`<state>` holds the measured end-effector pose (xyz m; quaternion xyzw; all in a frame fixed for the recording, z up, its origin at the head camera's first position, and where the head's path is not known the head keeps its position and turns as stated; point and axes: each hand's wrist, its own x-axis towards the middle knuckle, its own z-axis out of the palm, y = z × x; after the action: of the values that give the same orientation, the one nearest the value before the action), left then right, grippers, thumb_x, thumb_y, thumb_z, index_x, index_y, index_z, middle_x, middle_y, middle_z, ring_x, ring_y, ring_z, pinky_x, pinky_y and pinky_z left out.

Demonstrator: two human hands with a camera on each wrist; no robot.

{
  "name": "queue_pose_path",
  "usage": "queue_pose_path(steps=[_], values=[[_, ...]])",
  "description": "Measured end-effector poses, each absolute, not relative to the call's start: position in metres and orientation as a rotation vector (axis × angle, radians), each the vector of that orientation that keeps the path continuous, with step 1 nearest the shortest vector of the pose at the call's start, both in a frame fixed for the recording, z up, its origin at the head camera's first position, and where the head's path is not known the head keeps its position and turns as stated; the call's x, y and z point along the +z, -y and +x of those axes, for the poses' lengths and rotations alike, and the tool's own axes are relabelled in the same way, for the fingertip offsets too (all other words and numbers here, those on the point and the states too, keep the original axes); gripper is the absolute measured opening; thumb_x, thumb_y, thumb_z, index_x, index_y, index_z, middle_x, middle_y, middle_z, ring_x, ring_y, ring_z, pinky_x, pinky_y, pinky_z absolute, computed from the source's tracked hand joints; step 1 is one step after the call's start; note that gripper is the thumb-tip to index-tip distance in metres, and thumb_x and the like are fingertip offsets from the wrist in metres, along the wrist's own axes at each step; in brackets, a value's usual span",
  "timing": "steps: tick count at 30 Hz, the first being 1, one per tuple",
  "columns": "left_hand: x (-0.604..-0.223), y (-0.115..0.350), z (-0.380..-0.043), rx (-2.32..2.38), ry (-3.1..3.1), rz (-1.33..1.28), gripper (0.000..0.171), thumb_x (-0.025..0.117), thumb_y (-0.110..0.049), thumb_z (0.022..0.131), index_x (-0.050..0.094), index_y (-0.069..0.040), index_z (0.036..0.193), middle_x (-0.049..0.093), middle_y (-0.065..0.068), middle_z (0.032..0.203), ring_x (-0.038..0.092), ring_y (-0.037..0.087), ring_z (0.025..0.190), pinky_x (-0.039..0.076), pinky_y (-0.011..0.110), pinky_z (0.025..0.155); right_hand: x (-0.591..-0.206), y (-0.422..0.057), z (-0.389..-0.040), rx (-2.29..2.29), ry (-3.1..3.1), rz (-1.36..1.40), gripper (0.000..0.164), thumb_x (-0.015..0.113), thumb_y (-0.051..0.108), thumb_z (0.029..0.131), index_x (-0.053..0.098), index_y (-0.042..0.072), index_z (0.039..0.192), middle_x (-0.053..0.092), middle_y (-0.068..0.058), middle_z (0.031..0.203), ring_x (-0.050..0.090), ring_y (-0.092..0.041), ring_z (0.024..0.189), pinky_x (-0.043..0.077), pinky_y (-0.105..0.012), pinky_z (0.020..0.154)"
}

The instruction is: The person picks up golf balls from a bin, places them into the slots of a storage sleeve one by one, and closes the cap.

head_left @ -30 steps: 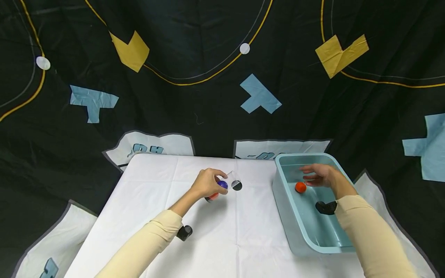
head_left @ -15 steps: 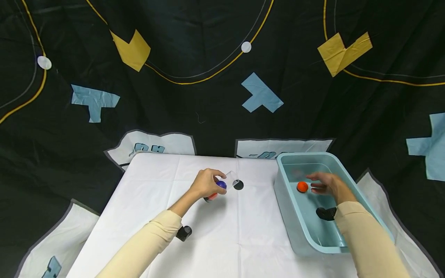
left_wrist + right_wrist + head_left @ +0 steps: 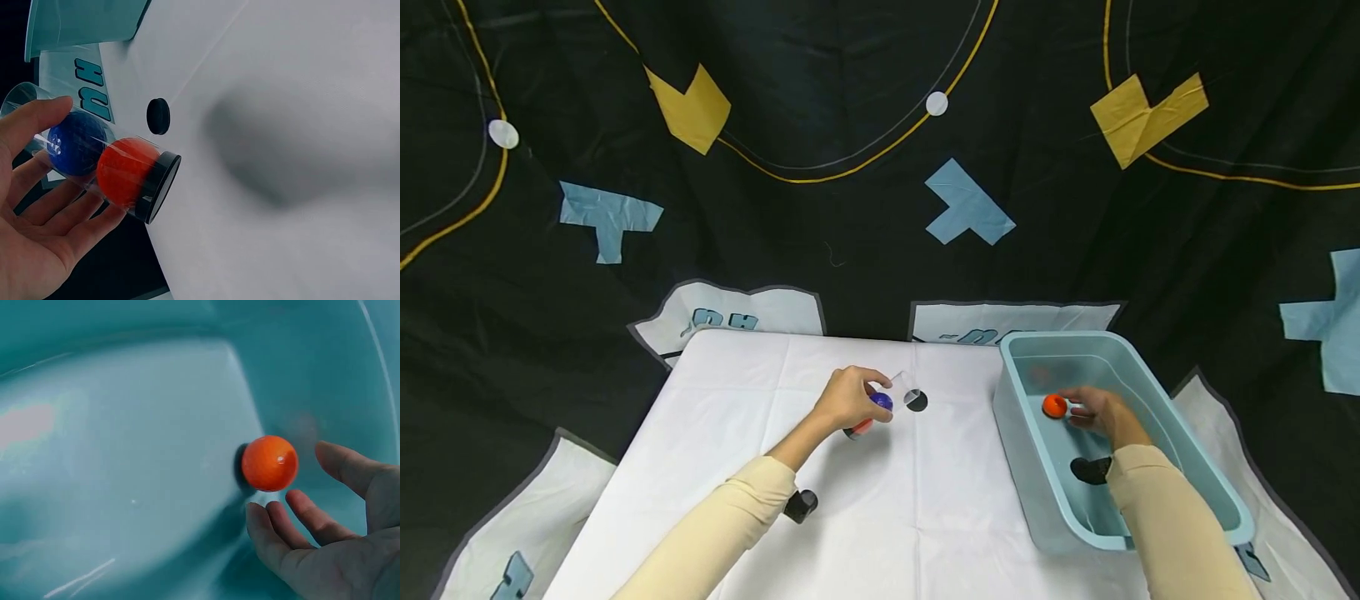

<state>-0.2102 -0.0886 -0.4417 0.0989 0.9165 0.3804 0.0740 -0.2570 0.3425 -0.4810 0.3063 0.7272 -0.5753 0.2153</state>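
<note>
In the left wrist view my left hand (image 3: 44,225) grips a clear tube (image 3: 22,94), tilted above the white table. Inside it lie a blue ball (image 3: 78,144) and a red-orange ball (image 3: 128,172), the latter against the black cap (image 3: 164,187) on the lower end. A loose black lid (image 3: 158,116) rests on the table beyond. My right hand (image 3: 331,537) reaches down into the pale blue bin (image 3: 1030,467). Its fingers are spread around an orange ball (image 3: 270,463) on the bin floor, with gaps showing between fingertips and ball.
White cloth covers the table (image 3: 850,542), and the bin stands at its right side. A black curtain (image 3: 820,242) with blue and yellow tape hangs behind. Small black devices sit at both wrists, the left one (image 3: 801,506) over the table.
My right hand has lowered into the bin and closed in on the orange ball. My left hand keeps the tube nearly still.
</note>
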Motion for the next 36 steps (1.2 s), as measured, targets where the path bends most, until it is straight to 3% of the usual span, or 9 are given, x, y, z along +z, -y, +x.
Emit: queue_pose_path(steps=[7,17,23,36], values=[[-0.443,0.090,-0.210,1.145,-2.752,0.280,0.043,0.092,-0.017,0.069,0.077,-0.016,0.109,0.077,0.012,0.097,0.070,0.024,0.087,0.059,0.030,0.070,-0.485,-0.344,-0.256,-1.588,-1.996,0.921,0.058,0.064,0.016,0.096,0.038,-0.012,0.140,0.043,-0.026,0.133,0.050,-0.033,0.111,0.057,-0.032,0.089],[-0.442,0.092,-0.210,1.132,-2.749,0.276,0.044,0.092,-0.017,0.069,0.077,-0.014,0.110,0.077,0.011,0.096,0.068,0.022,0.084,0.058,0.029,0.068,-0.495,-0.343,-0.255,-1.581,-1.985,0.940,0.034,0.065,0.015,0.096,0.047,-0.006,0.116,0.050,-0.018,0.112,0.056,-0.024,0.092,0.059,-0.029,0.081],[-0.441,0.094,-0.210,1.149,-2.746,0.254,0.044,0.092,-0.016,0.069,0.077,-0.014,0.110,0.076,0.012,0.097,0.068,0.023,0.085,0.059,0.030,0.068,-0.500,-0.339,-0.258,-1.567,-1.997,0.913,0.038,0.068,0.018,0.094,0.046,-0.004,0.117,0.052,-0.013,0.109,0.056,-0.023,0.094,0.057,-0.029,0.080],[-0.442,0.096,-0.214,1.176,-2.756,0.269,0.043,0.092,-0.017,0.069,0.077,-0.015,0.110,0.077,0.012,0.097,0.070,0.024,0.085,0.059,0.030,0.068,-0.508,-0.338,-0.266,-1.567,-2.002,0.955,0.036,0.069,0.015,0.092,0.045,-0.003,0.111,0.046,-0.017,0.113,0.055,-0.020,0.085,0.056,-0.027,0.071]])
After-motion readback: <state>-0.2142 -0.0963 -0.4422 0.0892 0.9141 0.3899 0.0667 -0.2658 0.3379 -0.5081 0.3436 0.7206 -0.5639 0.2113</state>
